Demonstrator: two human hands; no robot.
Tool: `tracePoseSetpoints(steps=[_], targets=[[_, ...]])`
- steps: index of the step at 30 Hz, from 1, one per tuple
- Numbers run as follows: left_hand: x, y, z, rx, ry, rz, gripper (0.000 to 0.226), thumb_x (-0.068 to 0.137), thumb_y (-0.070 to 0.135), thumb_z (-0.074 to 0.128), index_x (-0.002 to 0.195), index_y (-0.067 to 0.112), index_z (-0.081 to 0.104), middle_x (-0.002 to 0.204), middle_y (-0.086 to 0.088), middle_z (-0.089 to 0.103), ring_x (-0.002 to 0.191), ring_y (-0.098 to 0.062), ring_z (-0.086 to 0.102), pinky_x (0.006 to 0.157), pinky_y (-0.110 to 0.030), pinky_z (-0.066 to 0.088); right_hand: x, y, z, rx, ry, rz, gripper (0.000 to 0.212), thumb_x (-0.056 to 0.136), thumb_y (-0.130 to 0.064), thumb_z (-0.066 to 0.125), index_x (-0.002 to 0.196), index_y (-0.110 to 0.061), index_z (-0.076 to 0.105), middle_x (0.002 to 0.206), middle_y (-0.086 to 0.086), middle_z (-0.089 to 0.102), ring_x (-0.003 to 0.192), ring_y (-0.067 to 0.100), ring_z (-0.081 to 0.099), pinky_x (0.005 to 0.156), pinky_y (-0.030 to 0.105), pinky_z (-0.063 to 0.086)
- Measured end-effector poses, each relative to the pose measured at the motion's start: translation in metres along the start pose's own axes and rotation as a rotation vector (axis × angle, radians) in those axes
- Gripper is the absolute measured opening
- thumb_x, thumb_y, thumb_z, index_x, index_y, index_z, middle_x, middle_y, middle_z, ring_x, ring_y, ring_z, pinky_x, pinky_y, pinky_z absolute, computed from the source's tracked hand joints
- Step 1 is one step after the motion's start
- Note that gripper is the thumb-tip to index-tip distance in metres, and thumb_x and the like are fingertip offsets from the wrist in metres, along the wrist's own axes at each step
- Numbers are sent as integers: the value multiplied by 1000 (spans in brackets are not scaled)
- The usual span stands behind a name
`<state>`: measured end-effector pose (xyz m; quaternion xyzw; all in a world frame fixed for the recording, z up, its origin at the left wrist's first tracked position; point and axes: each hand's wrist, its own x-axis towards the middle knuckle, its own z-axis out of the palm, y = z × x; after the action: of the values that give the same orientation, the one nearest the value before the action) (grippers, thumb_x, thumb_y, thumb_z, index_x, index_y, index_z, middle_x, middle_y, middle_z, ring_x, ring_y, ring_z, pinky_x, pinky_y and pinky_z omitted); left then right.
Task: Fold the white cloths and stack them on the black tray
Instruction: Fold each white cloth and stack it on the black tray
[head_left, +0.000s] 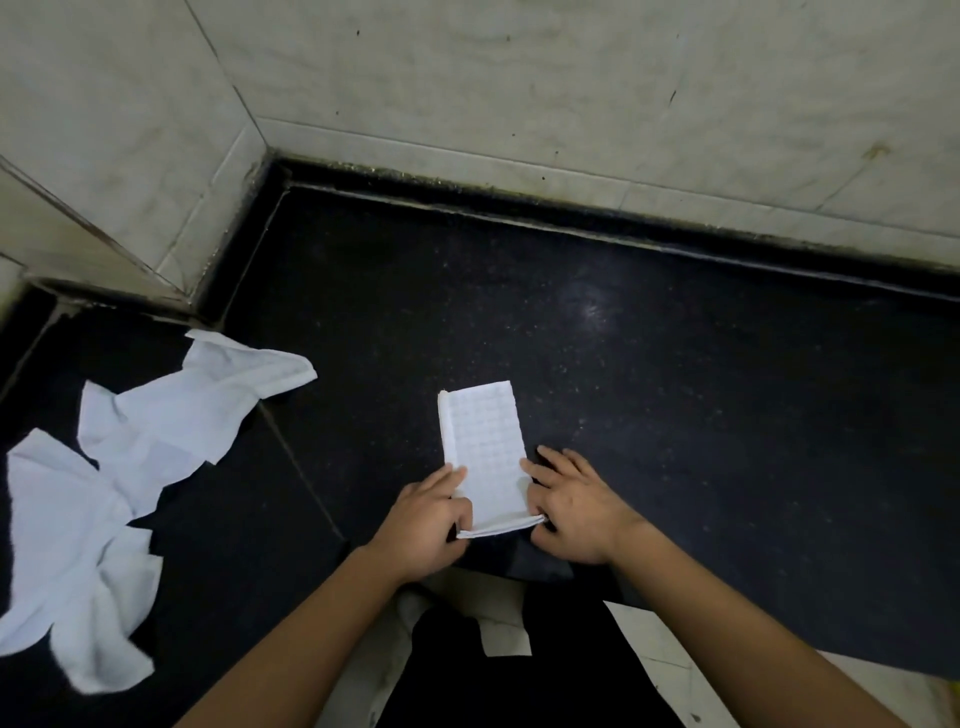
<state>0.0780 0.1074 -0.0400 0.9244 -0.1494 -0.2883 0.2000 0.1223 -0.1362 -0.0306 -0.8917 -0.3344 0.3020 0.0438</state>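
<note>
Nearest you are your own bare forearms (291, 639), reaching forward over a dark garment (519, 691) at the bottom edge. Beyond them the speckled black counter (675, 389) fills most of the view, backed by a pale tiled wall (571, 78). No black tray stands out from that dark surface, so you cannot tell where the stack belongs. Well off to your left lie the loose cloths (156, 431), crumpled and overlapping, not yet folded. Straight ahead is the folded cloth (483, 447), a narrow rectangle lying flat with its long axis running away from you toward the wall and its near short edge between your hands. Your left hand (426, 525) grips the near left corner, fingers curled over it. Your right hand (576, 514) is open, fingers spread fairly straight along the right edge, thumb meeting the near right corner. Both hands sit at the near end, equally close, and the far end lies free. The next fold likely brings one short end over the other, so keep both corners level or the layers may skew.
</note>
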Motion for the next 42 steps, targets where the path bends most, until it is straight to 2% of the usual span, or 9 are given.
tracePoseSetpoints(steps=[3,6,11,21,30,34,37,40,42], targets=[[-2,-4,-6,-108,3,1,9,89,33,65,95,29,60,159,-1,32,151,-18,17,117,-41,26,2,6,-8,189,28,9,17,86,-42,53,91,-27,59,131,-6,59,143,22,35,122,40,20],[1,-13,-16,-318,134,-64,8,84,33,70,89,33,63,120,10,63,121,-9,51,101,-37,44,10,15,-24,512,57,115,8,87,-40,61,89,-32,60,97,-13,64,95,10,60,90,35,52],[26,-19,-44,-800,377,-334,19,82,9,77,87,26,72,83,10,72,78,3,66,77,-15,49,45,30,-41,921,249,313,3,90,-25,73,93,-23,73,91,-9,74,87,5,68,78,16,51],[84,-38,-48,-1032,561,-628,15,78,13,81,89,18,72,92,-2,73,91,-16,70,87,-30,56,110,44,-40,1066,369,544,11,89,-26,75,97,-30,69,85,-7,69,88,10,68,90,24,54],[90,-30,-45,-937,641,-675,32,83,27,78,110,19,64,99,6,69,93,-10,65,76,-19,47,109,41,-39,1018,452,524,16,93,-31,70,108,-31,65,89,-9,68,85,7,66,87,29,56],[71,-33,-26,-334,699,-286,38,89,39,68,121,20,60,128,2,57,116,-15,51,92,-32,46,86,39,-30,457,590,227,29,100,-34,56,125,-22,61,124,-6,58,104,14,60,83,36,55],[63,-42,-17,101,511,21,55,97,43,49,142,12,48,159,-8,32,146,-23,30,108,-41,36,79,44,-17,105,575,-74,41,101,-39,51,135,-17,57,149,8,47,130,28,50,101,45,48],[62,-47,-18,292,242,18,76,100,55,28,158,9,12,166,-7,-2,153,-20,-3,121,-47,20,85,49,-10,-98,313,-82,66,104,-56,30,159,-19,22,168,9,9,154,30,8,124,49,13],[65,-52,-21,325,143,-29,82,99,61,22,157,9,-3,165,-6,-14,152,-19,-14,123,-47,10,89,52,-7,-191,209,-27,76,102,-63,19,161,-17,6,169,7,-4,155,33,-3,123,56,9]])
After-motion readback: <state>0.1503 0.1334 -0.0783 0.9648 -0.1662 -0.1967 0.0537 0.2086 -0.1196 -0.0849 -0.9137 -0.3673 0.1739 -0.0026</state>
